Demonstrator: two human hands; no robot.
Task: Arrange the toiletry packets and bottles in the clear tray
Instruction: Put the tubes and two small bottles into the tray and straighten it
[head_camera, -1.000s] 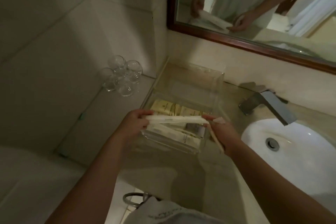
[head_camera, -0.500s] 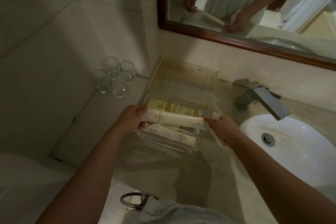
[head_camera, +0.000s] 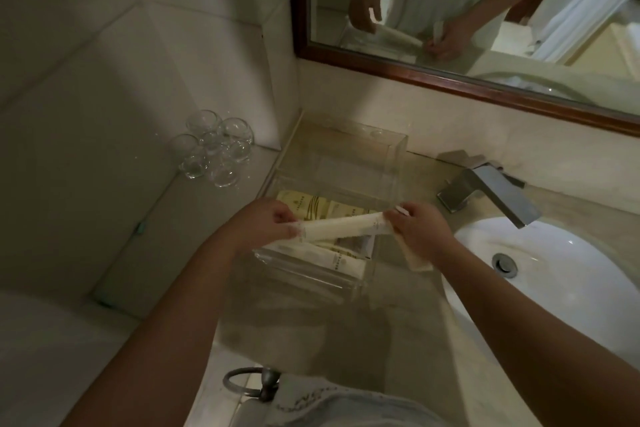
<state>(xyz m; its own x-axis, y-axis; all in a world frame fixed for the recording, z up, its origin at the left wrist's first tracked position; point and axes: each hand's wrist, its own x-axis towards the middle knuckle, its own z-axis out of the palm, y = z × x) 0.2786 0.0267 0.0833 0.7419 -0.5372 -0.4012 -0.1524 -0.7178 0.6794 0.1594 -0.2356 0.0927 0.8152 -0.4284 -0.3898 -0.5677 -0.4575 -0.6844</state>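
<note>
With the left hand (head_camera: 268,224) and right hand (head_camera: 417,229) each pinching an end of the long white packet (head_camera: 341,227) above the clear tray (head_camera: 398,163), the person should lower it level, parallel beside the packets already inside (head_camera: 329,256).

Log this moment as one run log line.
left hand: holds packet end | right hand: holds other end | long white packet: above clear tray | placed: no
</note>
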